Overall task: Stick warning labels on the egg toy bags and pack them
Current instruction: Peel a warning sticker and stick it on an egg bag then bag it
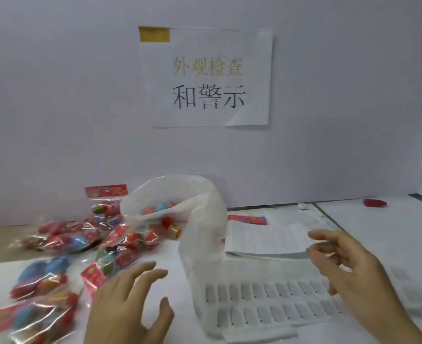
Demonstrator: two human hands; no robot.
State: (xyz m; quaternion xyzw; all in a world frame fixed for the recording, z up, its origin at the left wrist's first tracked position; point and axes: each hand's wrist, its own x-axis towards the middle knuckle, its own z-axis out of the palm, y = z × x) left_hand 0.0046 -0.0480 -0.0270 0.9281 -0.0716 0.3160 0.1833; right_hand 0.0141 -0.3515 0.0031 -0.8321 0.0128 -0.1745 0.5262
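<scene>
Both hands are over the counter (383,227), blurred, holding nothing. Left hand (130,304) is at near left, palm down, fingers (140,269) spread wide and straight, just beside the nearest egg toy bags (41,289); cannot tell if it touches the counter. Right hand (351,266) is at near right, fingers (326,238) loosely spread and slightly bent, above the right end of the label sheet (279,301).

The egg toy bags are clear, with red header cards and colored eggs inside. They lie scattered on the left side of the counter from near to far, and one stands upright at the far left.

A big white plastic bag (205,234) stands in the middle with its mouth open toward the left. More egg toys (155,208) show inside it. Its lower part covers the left end of the label sheet.

The label sheet lies flat at near middle, with rows of small rectangular labels. A stack of sheets (267,238) sits farther back on the right.

A small red object (375,202) is at far right. A paper sign (207,78) with Chinese text is stuck on the wall (56,95) behind.
</scene>
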